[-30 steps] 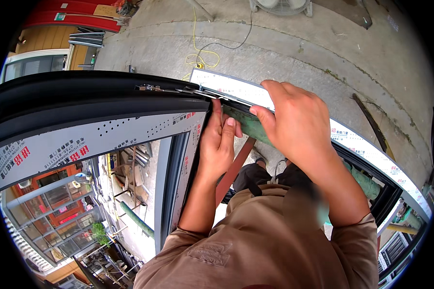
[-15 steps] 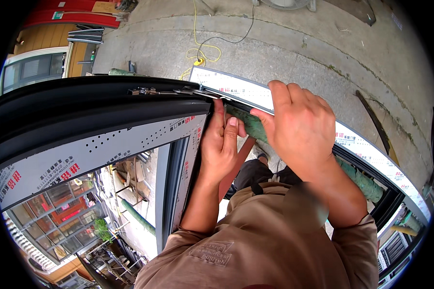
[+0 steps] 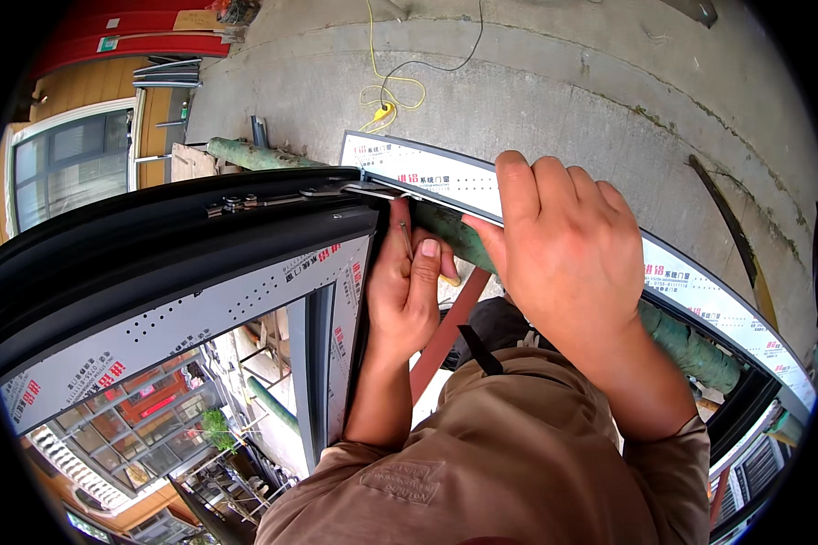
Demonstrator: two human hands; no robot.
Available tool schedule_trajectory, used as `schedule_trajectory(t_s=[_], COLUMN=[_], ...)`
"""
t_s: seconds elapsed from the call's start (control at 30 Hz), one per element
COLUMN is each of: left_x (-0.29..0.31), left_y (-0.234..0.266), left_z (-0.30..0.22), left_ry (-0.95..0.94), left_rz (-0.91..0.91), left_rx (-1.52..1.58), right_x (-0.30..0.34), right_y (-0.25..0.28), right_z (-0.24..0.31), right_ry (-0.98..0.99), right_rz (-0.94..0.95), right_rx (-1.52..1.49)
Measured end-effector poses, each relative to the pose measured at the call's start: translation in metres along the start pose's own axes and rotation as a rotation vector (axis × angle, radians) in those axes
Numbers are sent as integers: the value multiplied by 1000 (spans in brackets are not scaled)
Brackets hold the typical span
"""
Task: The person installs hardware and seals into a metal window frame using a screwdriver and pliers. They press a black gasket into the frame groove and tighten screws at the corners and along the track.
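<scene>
My right hand (image 3: pixel 568 245) grips the rail of a window frame (image 3: pixel 445 175) covered in white printed film. Its fingers lie over the far edge, with the thumb on the near side. My left hand (image 3: pixel 404 295) is at the corner where a dark window sash (image 3: pixel 182 218) meets this frame. Its index finger points up beneath a metal hinge arm (image 3: pixel 336 192), while the thumb and other fingers are closed. A thin metallic piece shows by these fingers, too small to name. Printed film (image 3: pixel 200 318) also covers the sash's inner face.
Green-wrapped supports (image 3: pixel 686 345) run below the frame, and a reddish bar (image 3: pixel 450 331) slants beneath my hands. A yellow cable (image 3: pixel 413 84) lies on the concrete beyond. Farther right is a long dark strip (image 3: pixel 727 222); at upper left stands a bundle of grey profiles (image 3: pixel 168 73).
The view has tilted a little. My left hand appears slightly lower and farther left with the sash corner. My right hand keeps its grip on the frame.
</scene>
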State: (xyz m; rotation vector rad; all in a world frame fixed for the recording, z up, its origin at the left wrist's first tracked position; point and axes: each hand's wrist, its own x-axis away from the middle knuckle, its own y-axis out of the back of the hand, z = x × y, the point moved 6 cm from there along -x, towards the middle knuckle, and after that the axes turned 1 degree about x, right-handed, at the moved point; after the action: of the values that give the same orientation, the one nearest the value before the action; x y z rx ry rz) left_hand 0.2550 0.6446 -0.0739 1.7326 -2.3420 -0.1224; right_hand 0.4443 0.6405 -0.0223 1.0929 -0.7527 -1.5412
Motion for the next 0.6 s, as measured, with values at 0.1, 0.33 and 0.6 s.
schedule_trajectory(t_s=[0.1,0.33,0.6], left_x=[7,21,27], left_y=[-2,-13,-23], left_z=[4,8,9], left_ry=[-8,-12,98], left_rz=[-54,-164,-203], left_rx=[-43,-84,47], right_x=[2,3,4], right_y=[-6,-13,-10], right_z=[-2,-4,-7], right_ry=[12,-24,-52], right_rz=[-21,-76,-135], right_rx=[-1,-34,-114])
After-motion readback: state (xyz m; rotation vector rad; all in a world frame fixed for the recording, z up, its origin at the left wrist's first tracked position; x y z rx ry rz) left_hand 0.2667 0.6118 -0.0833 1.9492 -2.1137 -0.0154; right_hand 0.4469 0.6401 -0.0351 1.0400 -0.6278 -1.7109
